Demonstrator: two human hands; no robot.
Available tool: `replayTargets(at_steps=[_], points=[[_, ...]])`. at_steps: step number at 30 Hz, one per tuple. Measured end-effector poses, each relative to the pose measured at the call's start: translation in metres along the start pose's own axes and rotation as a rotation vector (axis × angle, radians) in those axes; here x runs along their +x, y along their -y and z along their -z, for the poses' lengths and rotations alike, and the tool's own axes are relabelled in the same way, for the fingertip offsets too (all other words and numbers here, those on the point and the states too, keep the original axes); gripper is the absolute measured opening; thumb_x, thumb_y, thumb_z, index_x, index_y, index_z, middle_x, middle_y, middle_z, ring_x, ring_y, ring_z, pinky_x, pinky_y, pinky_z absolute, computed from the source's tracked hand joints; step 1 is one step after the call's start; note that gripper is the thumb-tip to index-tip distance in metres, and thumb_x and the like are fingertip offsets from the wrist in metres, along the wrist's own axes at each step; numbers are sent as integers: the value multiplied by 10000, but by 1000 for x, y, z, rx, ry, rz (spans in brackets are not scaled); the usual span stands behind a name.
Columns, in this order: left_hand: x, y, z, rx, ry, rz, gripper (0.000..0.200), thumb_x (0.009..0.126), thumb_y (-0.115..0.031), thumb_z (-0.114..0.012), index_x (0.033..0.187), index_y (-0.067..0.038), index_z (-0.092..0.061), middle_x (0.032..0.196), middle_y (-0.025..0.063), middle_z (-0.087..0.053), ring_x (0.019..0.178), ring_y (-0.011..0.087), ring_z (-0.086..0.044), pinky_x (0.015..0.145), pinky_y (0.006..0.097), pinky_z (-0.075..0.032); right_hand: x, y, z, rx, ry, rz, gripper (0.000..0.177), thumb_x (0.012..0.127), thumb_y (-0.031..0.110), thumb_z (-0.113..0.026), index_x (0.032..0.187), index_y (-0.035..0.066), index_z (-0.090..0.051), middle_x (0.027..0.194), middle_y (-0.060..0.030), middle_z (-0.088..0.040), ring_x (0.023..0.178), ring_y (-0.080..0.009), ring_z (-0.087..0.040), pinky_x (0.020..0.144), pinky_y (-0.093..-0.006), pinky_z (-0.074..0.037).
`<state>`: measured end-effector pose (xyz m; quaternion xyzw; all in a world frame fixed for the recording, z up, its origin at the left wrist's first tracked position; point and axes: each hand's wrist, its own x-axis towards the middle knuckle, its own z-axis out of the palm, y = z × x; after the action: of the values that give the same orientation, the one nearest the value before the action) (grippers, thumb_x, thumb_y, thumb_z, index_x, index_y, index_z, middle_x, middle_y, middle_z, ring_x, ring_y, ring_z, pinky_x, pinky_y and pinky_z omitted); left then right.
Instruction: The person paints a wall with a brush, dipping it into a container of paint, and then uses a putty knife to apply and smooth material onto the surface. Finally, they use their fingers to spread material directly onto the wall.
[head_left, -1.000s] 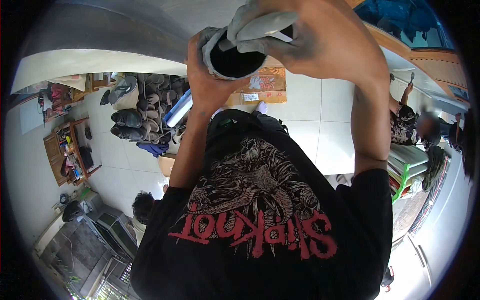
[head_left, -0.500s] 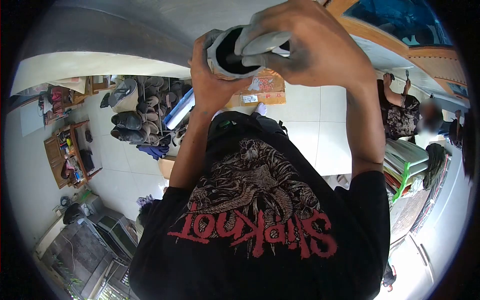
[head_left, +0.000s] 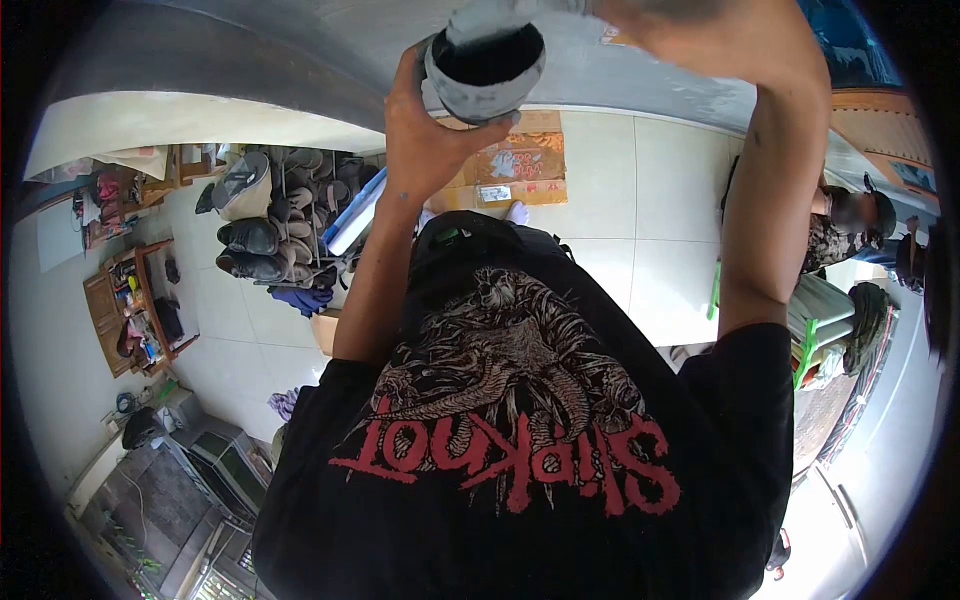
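My left hand (head_left: pixel 425 130) is wrapped round a small grey-smeared bowl (head_left: pixel 490 100) with a dark inside, thumb along its lower side. The bowl is held up in front of the grey wall, its mouth facing me. At the top edge my right hand (head_left: pixel 690 35) is blurred and partly cut off, with dark grey smears on it. A blurred grey flat piece (head_left: pixel 505 18) reaches from near its fingers to the bowl's rim; its kind cannot be made out. Grey smudges mark my left fingertips.
The wall (head_left: pixel 330 50) spans the top, patchy grey at right. Flattened cardboard (head_left: pixel 520 165) lies on the tiled floor by my feet. At left stand a shoe rack (head_left: pixel 300 220) and a wooden cabinet (head_left: pixel 135 310). A co-worker (head_left: pixel 845 225) is at right, near stacked goods (head_left: pixel 825 310).
My right hand has moved up and to the right, away from the bowl's mouth where its fingers were. The bowl has risen and shifted slightly right, still in my left hand.
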<state>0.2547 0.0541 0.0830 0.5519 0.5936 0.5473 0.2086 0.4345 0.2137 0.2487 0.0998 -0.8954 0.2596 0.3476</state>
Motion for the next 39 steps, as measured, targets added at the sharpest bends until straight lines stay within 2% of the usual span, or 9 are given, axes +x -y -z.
replayTargets(at_steps=[1, 5, 11, 27, 29, 30, 32, 36, 39], points=[[1, 1, 0, -5, 0, -8, 829, 598, -209, -954, 1287, 16, -551, 1147, 191, -696, 1082, 286, -686, 969, 407, -531, 2, 0, 5, -258, -34, 69, 221, 782, -2, -794, 975, 26, -692, 934, -102, -705, 872, -237, -707, 772, -351, -574], [4, -2, 6, 51, -1, -7, 849, 597, -209, -957, 1302, 23, -543, 1166, 204, -699, 1084, 307, -694, 969, 417, -537, 2, -1, 6, -337, -25, -4, 345, 792, 101, -869, 1032, 46, -628, 995, -90, -672, 917, -219, -686, 788, -359, -559], [10, -10, 12, 148, 14, -63, 776, 685, -159, -928, 1325, 1, -519, 1182, 191, -698, 1094, 269, -696, 941, 406, -569, 3, -25, 17, -198, 49, 153, 545, 733, 52, -897, 1176, 46, -580, 1069, -101, -671, 975, -225, -684, 816, -368, -560], [8, 0, 11, 8, -66, -22, 829, 612, -201, -950, 1303, 28, -555, 1168, 216, -706, 1119, 327, -694, 991, 440, -540, -12, -4, 28, -398, -62, 27, 679, 700, 45, -902, 1270, 3, -536, 1144, -112, -630, 1045, -206, -634, 878, -350, -533], [8, -1, 11, 21, -67, -5, 819, 613, -201, -949, 1296, 31, -562, 1171, 211, -707, 1122, 322, -690, 994, 435, -535, -21, -22, 18, 186, -253, -120, 706, 692, 60, -911, 1283, -5, -531, 1151, -115, -628, 1046, -211, -633, 887, -357, -531], [7, -1, 11, 19, -64, -7, 819, 613, -201, -949, 1296, 31, -562, 1171, 211, -707, 1122, 322, -690, 994, 435, -535, -18, -13, 22, 183, -255, -122, 706, 692, 60, -911, 1283, -5, -531, 1151, -115, -628, 1046, -211, -633, 887, -357, -531], [7, 0, 10, 62, -75, -49, 817, 610, -198, -951, 1293, 33, -568, 1169, 209, -708, 1128, 320, -687, 997, 427, -530, -9, 13, 34, -517, 1, 20, 699, 685, 70, -912, 1276, -1, -545, 1158, -124, -643, 1052, -227, -643, 900, -364, -530], [8, 5, 9, 34, -63, -43, 819, 606, -194, -952, 1293, 36, -570, 1166, 210, -708, 1127, 320, -686, 997, 419, -527, -10, 21, 34, -702, 10, 39, 676, 682, 67, -905, 1264, 6, -566, 1165, -137, -660, 1062, -243, -657, 905, -373, -533], [8, 6, 9, 2, -55, -28, 823, 605, -187, -952, 1298, 35, -568, 1162, 210, -707, 1120, 318, -687, 992, 419, -529, -11, 18, 33, -522, -49, 44, 634, 683, 71, -892, 1241, 9, -597, 1157, -141, -680, 1055, -251, -675, 896, -381, -542]])
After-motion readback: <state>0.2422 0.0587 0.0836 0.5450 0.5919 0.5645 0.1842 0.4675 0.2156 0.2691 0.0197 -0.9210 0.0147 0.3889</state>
